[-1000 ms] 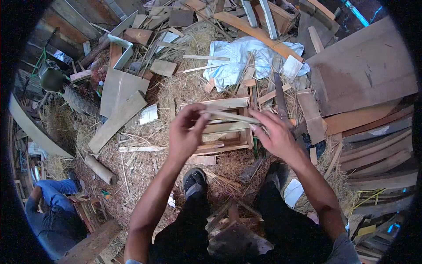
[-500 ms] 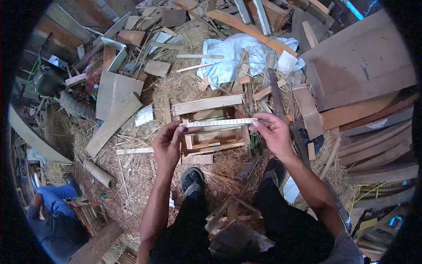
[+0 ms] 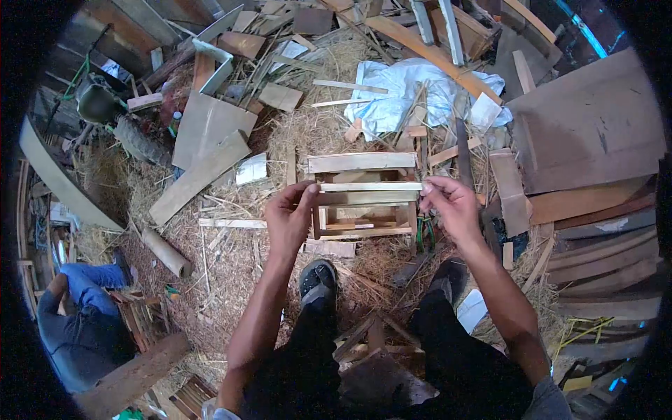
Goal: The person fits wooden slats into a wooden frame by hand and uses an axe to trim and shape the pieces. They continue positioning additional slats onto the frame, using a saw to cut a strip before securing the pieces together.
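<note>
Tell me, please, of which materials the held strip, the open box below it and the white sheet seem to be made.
Strip: likely wood, unpainted, by its pale, matt surface.
Box: apparently raw wood; its boards vary from pale to brown.
White sheet: perhaps plastic, being crumpled and slightly shiny; cloth remains possible.

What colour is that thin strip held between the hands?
The strip is pale cream, best seen in the head view.
</note>
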{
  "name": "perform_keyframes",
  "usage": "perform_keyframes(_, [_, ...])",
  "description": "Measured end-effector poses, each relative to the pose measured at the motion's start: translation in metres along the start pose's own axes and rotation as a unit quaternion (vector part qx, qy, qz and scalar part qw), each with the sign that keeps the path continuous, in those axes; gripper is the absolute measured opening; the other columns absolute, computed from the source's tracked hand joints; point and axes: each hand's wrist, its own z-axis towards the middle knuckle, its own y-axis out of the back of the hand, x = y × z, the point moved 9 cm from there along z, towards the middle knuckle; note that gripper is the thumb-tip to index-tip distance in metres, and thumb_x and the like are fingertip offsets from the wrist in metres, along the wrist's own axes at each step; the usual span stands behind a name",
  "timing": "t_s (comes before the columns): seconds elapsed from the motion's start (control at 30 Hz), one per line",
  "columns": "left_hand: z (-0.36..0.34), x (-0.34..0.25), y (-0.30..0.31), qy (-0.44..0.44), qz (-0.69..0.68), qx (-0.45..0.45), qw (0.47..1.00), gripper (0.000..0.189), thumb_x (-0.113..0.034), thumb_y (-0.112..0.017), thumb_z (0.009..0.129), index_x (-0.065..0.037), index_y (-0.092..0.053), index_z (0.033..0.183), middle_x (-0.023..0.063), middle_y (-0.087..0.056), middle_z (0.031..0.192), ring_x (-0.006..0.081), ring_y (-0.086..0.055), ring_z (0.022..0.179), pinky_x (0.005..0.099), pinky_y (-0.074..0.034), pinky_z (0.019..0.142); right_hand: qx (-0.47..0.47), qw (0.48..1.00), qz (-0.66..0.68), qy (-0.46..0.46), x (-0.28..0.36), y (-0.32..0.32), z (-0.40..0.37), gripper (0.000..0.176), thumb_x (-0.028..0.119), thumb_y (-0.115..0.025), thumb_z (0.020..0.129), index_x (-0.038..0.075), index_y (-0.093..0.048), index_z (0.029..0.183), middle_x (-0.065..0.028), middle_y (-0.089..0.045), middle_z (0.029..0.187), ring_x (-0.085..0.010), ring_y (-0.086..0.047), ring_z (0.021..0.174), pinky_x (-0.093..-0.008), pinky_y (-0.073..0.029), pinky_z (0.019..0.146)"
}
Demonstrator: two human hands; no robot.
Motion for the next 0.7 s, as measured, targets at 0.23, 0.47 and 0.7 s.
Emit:
perform_keyframes(0.23, [0.001, 0.006, 0.010, 0.031, 0.041, -0.034, 0.998, 0.025, -0.016, -0.073, 0.087, 0.005, -0.072, 0.101, 0.0109, -0.072, 0.088, 0.0119, -0.065, 0.078, 0.0262, -0.052, 0.072, -0.030, 0.999, 0.026, -0.016, -0.020, 0.000, 0.010, 0.017, 0.012, -0.069, 0.091, -0.001, -0.062, 0.100, -0.0042, -0.068, 0.082, -0.0096, -0.063, 0.068, -0.0225, -0.050, 0.060])
perform_keyframes(0.47, [0.008, 0.019, 0.015, -0.031, 0.061, -0.075, 0.995, 0.021, -0.016, -0.074, 0.085, -0.001, -0.074, 0.100, 0.0077, -0.068, 0.081, 0.0117, -0.059, 0.072, 0.0257, -0.047, 0.067, -0.056, 0.998, -0.034, 0.010, -0.022, 0.004, 0.016, 0.019, 0.012, -0.070, 0.091, -0.001, -0.067, 0.104, -0.0041, -0.070, 0.094, -0.0067, -0.061, 0.083, -0.0218, -0.049, 0.074])
perform_keyframes(0.7, [0.011, 0.032, 0.010, 0.024, -0.012, -0.080, 0.996, 0.023, -0.019, -0.071, 0.089, 0.002, -0.074, 0.099, 0.0070, -0.069, 0.084, 0.0109, -0.063, 0.075, 0.0260, -0.049, 0.070, -0.055, 0.997, -0.061, -0.006, -0.031, 0.003, 0.021, 0.024, 0.016, -0.069, 0.091, -0.002, -0.068, 0.106, -0.0031, -0.070, 0.093, -0.0062, -0.061, 0.082, -0.0216, -0.049, 0.073])
